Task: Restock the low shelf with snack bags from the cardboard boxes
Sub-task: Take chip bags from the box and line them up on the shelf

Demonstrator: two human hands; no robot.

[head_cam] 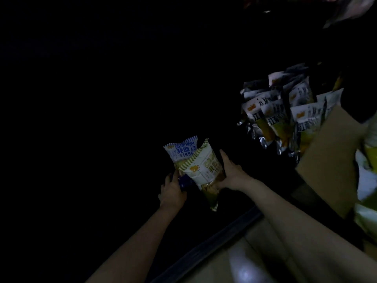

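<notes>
Both hands hold snack bags inside the dark shelf: left hand (pixel 173 189) grips the blue bag (pixel 182 151), right hand (pixel 232 174) pinches the green bag (pixel 204 168). Light, crinkly, slippery; best held by the edges.

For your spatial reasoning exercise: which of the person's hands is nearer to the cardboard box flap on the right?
Right. The right hand, holding the green-striped bag, lies between the bags and the cardboard box flap. The left hand is farther off, on the bags' other side.
</notes>
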